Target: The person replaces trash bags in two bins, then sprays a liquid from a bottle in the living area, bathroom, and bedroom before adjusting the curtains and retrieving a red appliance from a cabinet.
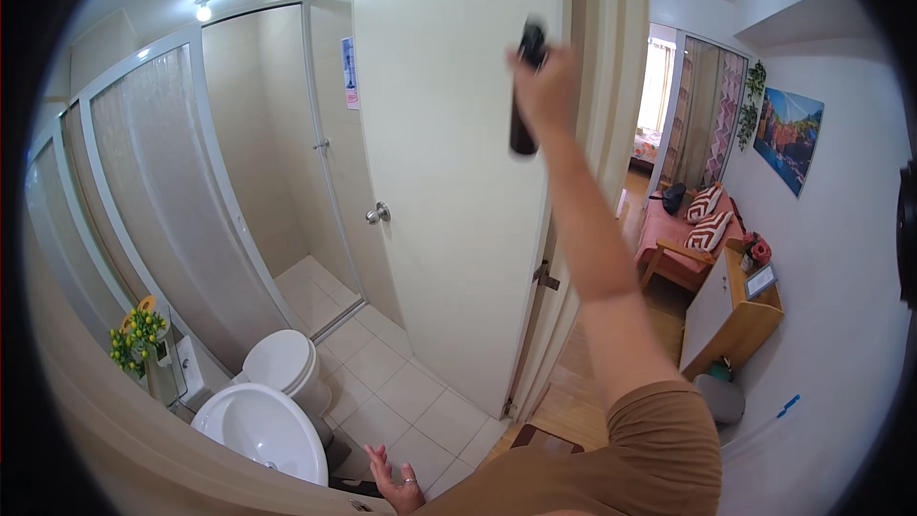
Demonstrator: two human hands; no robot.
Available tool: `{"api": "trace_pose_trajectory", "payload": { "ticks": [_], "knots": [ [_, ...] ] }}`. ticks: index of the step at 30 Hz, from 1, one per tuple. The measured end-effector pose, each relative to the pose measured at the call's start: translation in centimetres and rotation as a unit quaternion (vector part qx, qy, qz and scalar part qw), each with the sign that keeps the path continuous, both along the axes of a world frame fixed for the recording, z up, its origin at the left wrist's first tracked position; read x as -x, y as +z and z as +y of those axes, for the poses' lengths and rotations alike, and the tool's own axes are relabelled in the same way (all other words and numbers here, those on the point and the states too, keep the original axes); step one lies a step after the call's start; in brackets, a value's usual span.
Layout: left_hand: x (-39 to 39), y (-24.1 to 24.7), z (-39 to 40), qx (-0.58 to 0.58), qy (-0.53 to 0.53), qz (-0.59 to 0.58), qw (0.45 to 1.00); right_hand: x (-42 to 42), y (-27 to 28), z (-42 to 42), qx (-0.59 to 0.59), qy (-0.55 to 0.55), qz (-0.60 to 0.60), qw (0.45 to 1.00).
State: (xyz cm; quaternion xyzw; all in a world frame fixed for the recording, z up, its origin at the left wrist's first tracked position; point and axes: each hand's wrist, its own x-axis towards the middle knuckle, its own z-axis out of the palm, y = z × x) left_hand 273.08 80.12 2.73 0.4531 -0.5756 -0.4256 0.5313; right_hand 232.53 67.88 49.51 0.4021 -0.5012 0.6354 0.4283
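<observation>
My right hand (546,89) is raised high in front of the cream door (458,158), near its hinged edge. It grips a dark spray bottle (524,130), upright and a little blurred, with the black nozzle head at the top. Low at the bottom centre is my left hand (397,484), fingers apart, nothing in it, a ring on one finger. The door stands ajar, its round metal knob (377,213) on the left side. Metal hinges (546,276) show at the door frame.
At lower left are a white washbasin (261,433), a closed toilet (281,362) and a yellow-green artificial plant (137,337). A glass shower enclosure (193,36) stands behind. Beyond the doorway are a pink-covered sofa (659,229), a wooden cabinet (745,322) and a floor mat (544,438).
</observation>
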Motion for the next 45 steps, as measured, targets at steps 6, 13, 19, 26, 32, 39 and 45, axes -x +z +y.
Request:
{"api": "trace_pose_trajectory", "payload": {
  "ticks": [6, 13, 19, 26, 32, 39, 45],
  "knots": [
    [1.5, 2.3, 0.1, 0.012, -0.037, -0.009, 0.999, 3.7, 10.2, 11.4, 0.027, -0.037, 0.002, 0.999],
    [2.5, 2.1, 0.9, -0.031, -0.119, 0.048, 0.991, 8.8, -12.0, 15.8, -0.179, -0.081, -0.099, 0.975],
    [1.8, 1.8, 1.5, -0.047, -0.123, 0.016, 0.991, 5.8, -40.1, 21.4, -0.329, -0.019, -0.286, 0.900],
    [2.9, 1.4, 0.8, -0.057, -0.129, -0.014, 0.990, 13.7, -44.3, 25.4, -0.255, 0.209, -0.450, 0.830],
    [15.1, 2.6, 0.8, -0.023, -0.230, -0.062, 0.971, 22.3, -19.7, 23.0, -0.104, 0.293, -0.262, 0.914],
    [40.9, 5.1, 6.7, 0.010, -0.436, -0.003, 0.900, 32.2, -23.4, 23.0, -0.205, 0.089, -0.140, 0.965],
    [57.5, 4.5, 9.4, -0.099, -0.521, -0.070, 0.845, 36.0, -40.2, 30.2, -0.283, 0.358, -0.493, 0.741]
  ]
}}
